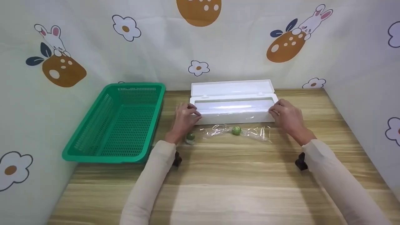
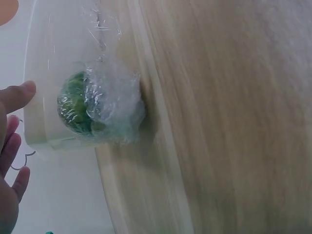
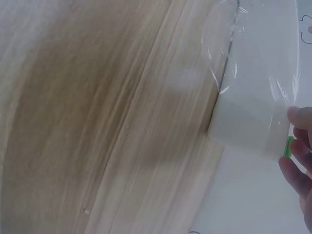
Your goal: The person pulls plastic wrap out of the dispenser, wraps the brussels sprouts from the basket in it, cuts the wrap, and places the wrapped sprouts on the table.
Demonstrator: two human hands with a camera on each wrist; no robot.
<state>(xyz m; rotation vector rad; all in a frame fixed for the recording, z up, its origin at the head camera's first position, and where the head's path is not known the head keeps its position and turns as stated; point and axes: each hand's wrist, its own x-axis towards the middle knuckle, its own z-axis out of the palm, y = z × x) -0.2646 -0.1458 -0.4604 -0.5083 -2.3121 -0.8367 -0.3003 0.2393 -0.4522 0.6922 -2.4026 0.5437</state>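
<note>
A long white cling film dispenser [image 1: 215, 119] lies across the back of the table with its lid [image 1: 232, 88] raised. At its left end, my left hand [image 1: 185, 117] pinches the edge of the clear cling film between thumb and fingers. My right hand [image 1: 289, 115] pinches the film at the right end; in the right wrist view its thumb rests at the box edge. A small round green ball [image 1: 236, 130] lies on a loose strip of film [image 1: 259, 132] before the box. Another green ball [image 2: 75, 105], wrapped in crumpled film, sits near my left wrist.
A green perforated plastic basket [image 1: 152, 125] stands at the left of the wood-grain table [image 1: 237, 187]. Behind the box and along both sides hangs a pale cloth [image 1: 237, 47] printed with rabbits and flowers.
</note>
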